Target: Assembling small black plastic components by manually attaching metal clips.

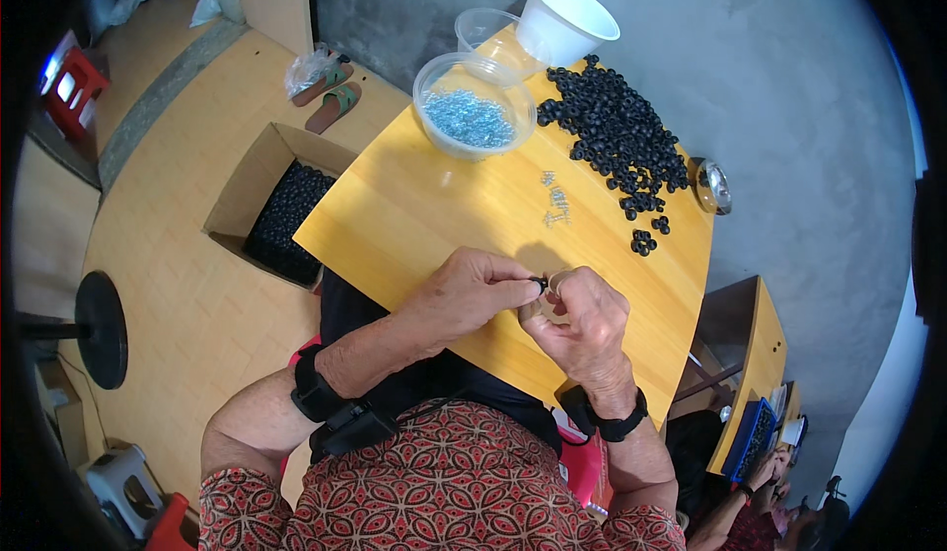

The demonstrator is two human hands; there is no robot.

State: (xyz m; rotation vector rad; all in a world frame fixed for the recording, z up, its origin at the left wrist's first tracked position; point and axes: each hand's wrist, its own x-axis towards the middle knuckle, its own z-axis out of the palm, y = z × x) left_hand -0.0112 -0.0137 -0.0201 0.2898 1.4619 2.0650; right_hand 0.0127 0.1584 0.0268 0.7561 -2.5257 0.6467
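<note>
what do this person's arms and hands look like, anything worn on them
Both hands are bare, with no gloves. The left hand has a broad black strap around the forearm with a bulky black box-shaped device on it. The right hand has a narrower black band at the wrist, like a watch strap. The forearms are uncovered; short sleeves of a red patterned garment with a pale geometric flower design cover the upper arms.
</note>
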